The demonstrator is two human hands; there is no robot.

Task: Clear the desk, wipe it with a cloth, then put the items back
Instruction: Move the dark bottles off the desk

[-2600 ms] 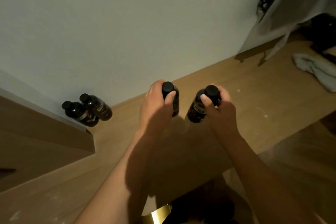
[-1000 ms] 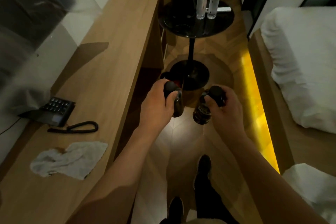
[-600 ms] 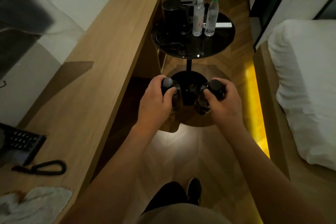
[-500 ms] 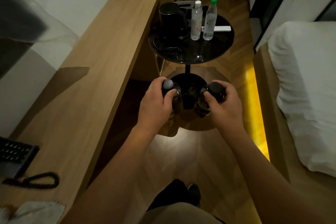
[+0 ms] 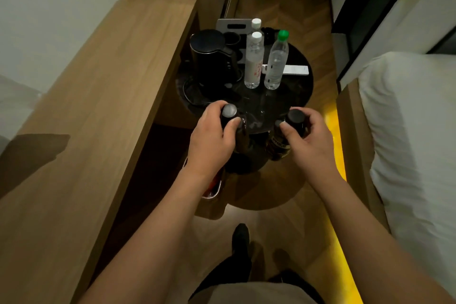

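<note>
Clearing the table: you have turned from the long wooden table (image 5: 103,96) to the round side table (image 5: 299,96).
Your left hand (image 5: 209,142) grips one dark bottle (image 5: 240,136), your right hand (image 5: 307,142) another (image 5: 278,147), both now over its near edge, ready to set down.

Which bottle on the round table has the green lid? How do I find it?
Find the round black table beside the long wooden desk. Two clear bottles stand in front there, right of the black kettle. The green-capped bottle is the right-hand one; its neighbour's cap is white.
</note>
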